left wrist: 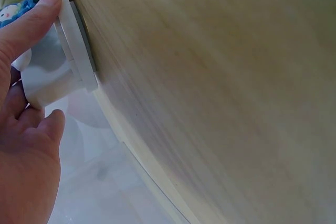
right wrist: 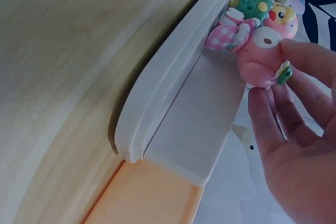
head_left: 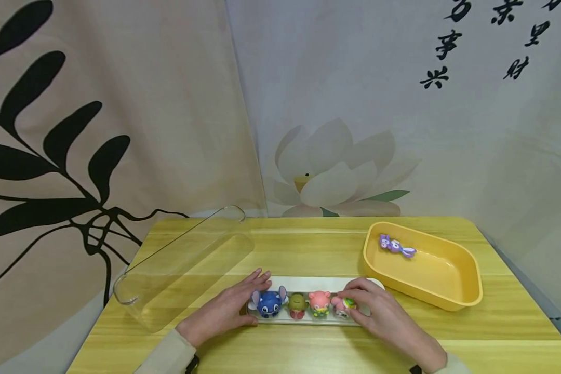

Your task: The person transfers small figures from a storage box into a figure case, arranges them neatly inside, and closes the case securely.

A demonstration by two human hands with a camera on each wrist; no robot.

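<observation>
A white stepped display base (head_left: 304,284) lies across the front of the table. My left hand (head_left: 226,311) holds its left end, thumb at the front edge and fingers at the back. Along the base stand a blue big-eared figurine (head_left: 268,305), an olive-green figurine (head_left: 297,307) and a pink figurine (head_left: 320,301). At the right of this row, my right hand (head_left: 378,311) pinches another pink figurine (right wrist: 260,59) between thumb and fingers. In the right wrist view it is over the base, close beside its neighbour; whether its underside touches the base is unclear.
A yellow tray (head_left: 469,283) stands at the right with a purple long-eared figurine (head_left: 396,246) inside. At the left lies a transparent cover (head_left: 187,275), slanting across the table's edge. Behind the wooden table (head_left: 308,244) hangs a printed curtain (head_left: 336,78).
</observation>
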